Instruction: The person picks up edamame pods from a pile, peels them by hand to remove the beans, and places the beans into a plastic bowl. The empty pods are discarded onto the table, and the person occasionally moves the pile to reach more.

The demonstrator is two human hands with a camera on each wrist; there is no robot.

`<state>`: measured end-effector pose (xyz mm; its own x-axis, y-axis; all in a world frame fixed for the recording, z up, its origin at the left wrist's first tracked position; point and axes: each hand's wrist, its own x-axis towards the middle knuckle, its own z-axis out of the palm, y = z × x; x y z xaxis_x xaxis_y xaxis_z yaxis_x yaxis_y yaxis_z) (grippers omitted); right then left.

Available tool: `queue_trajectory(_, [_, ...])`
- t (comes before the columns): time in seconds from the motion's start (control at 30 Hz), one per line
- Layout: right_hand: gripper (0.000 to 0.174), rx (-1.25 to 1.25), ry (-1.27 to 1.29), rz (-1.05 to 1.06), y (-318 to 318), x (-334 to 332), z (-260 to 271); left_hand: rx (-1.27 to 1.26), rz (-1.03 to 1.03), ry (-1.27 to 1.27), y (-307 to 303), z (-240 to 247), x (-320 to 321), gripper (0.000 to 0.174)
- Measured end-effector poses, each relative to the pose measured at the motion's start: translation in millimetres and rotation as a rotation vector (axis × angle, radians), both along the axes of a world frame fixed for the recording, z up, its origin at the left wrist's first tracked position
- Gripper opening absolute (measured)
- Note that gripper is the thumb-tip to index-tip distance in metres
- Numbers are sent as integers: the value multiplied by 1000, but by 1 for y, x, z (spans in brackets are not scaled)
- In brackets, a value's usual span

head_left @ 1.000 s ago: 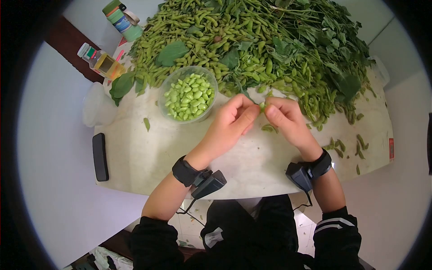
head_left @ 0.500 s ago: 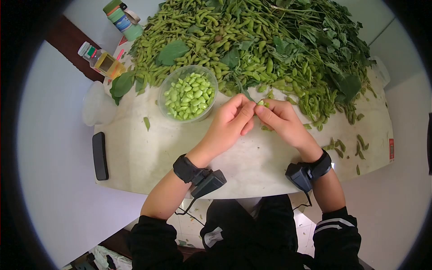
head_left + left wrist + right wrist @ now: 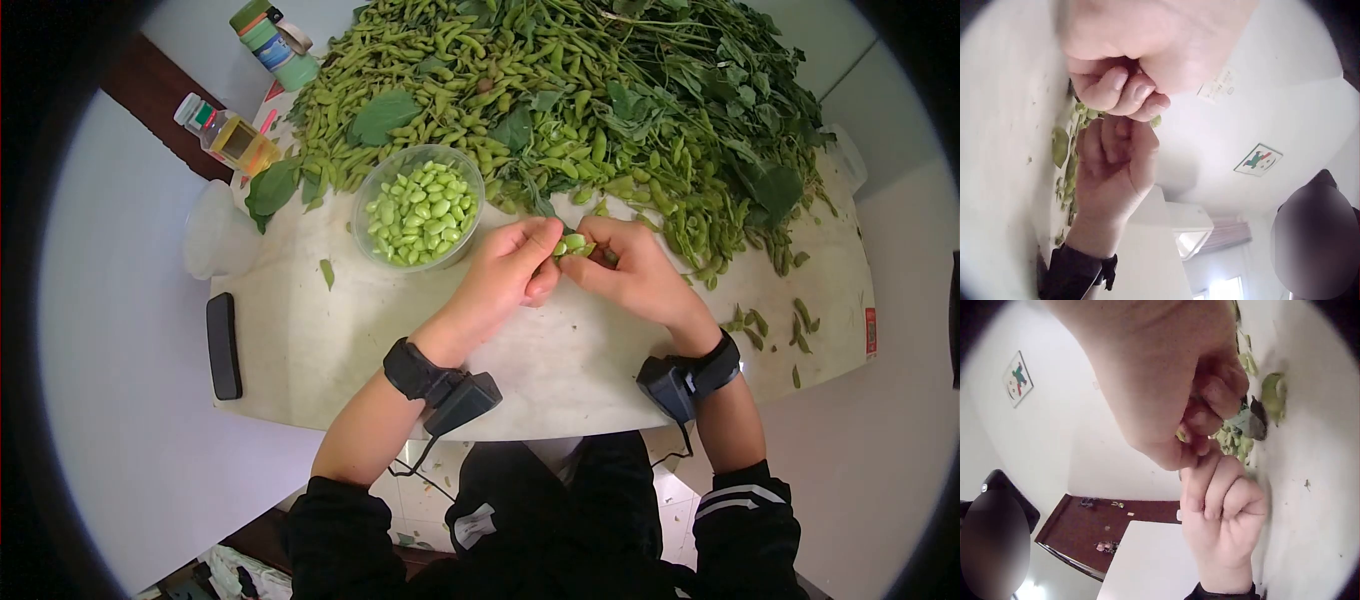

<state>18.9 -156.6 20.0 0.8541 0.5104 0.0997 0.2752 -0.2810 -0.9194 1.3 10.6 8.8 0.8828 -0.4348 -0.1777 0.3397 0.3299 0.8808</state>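
In the head view a split soybean pod (image 3: 575, 246) with pale green beans showing lies between my two hands, over the front of the table. My right hand (image 3: 645, 275) pinches it between thumb and curled fingers. From the other side my left hand (image 3: 500, 275) holds the pod's near end at its thumb and fingertips, its other fingers curled in. Left of the hands stands a clear plastic bowl (image 3: 362, 222) of shelled beans (image 3: 425, 212). Fingers hide most of the pod in both wrist views.
A large heap of soybean pods (image 3: 440, 60) and leafy stems (image 3: 740, 90) covers the table's back. At the left are a bottle of yellow liquid (image 3: 240, 143), a green flask (image 3: 285, 60), an empty-looking plastic tub (image 3: 215, 232) and a black phone (image 3: 223, 345). Loose pods (image 3: 800, 325) lie at the right.
The pod has been turned and spread open, so more beans show. My right hand has shifted slightly left and down, while the left hand stays nearly in place.
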Motion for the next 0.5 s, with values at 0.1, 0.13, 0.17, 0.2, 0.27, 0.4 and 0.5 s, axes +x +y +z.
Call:
queue_trajectory(0.1, [24,-148,-175,-89,-1,2,0,29,43,44,-1,-1,0,25])
queue_trajectory(0.13, [24,-148,-175,-89,-1,2,-1,31,73,54,-2,-3,0,26])
queue_trajectory(0.17, [25,-129,-212,-118,0,2,-1,32,103,64,-2,-4,0,26])
queue_trajectory(0.2, [27,-110,-249,-146,1,2,-2,32,103,64,-2,-4,0,26])
queue_trajectory(0.27, [29,-143,-275,-148,0,2,-2,48,150,68,-2,-3,-1,28])
queue_trajectory(0.4, [32,-156,-312,-56,3,0,-6,141,205,2,-5,-7,-1,25])
queue_trajectory(0.5, [35,-161,-287,-75,7,-2,-9,149,153,11,-7,-5,-3,25])
